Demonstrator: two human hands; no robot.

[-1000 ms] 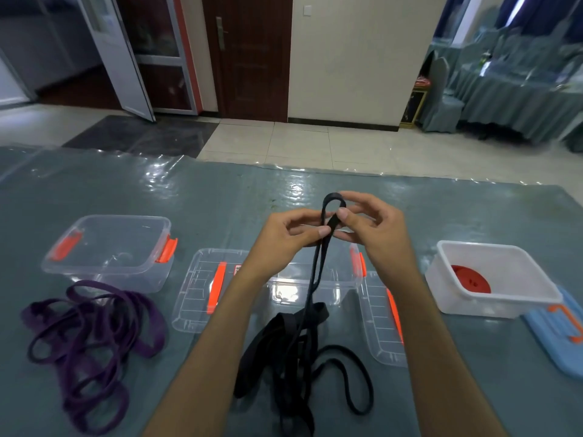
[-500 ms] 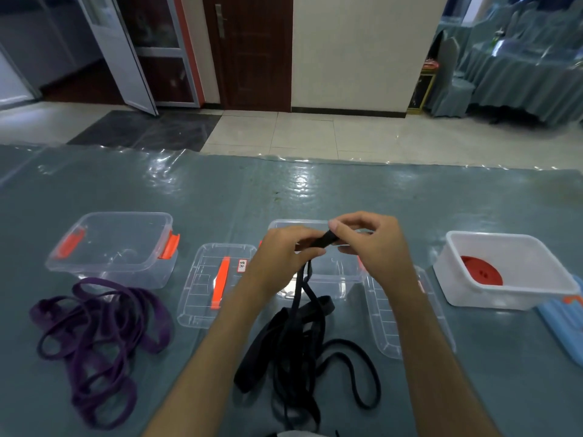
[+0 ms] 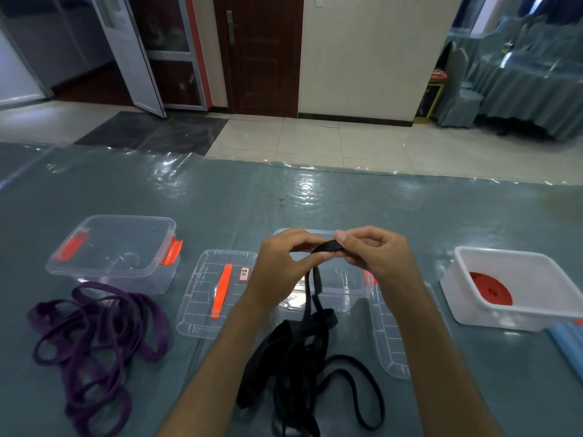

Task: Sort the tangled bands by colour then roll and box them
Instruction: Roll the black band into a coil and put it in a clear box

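Black band (image 3: 326,246) is the thing in hand: its folded end lies pinched between both hands above the middle clear box (image 3: 344,294), with its short held stretch running roughly left to right. The right hand (image 3: 375,257) grips that end between thumb and fingers, fingers curled round it. The left hand (image 3: 280,266) pinches the same band just beside it, on the left. From the grip, two strands drop straight down toward the person and join the black band pile (image 3: 303,367) lying on the tabletop at the near edge, between the forearms. So the free length hangs below and nearer than the grip, and its long axis runs away from the hands toward the near edge. That suggests rolling would draw the strands upward, with either hand equally close to the fold.

Left of the pile lies a clear lid with an orange handle (image 3: 217,294), and further left a purple band tangle (image 3: 94,345) sits well apart from the black ones, in front of the left clear box (image 3: 116,250), which has orange clips. Another clear lid (image 3: 391,339) lies under the right forearm. Toward the right edge, a white box (image 3: 517,288) holds a red roll (image 3: 490,288), with a blue lid (image 3: 568,345) beside it.
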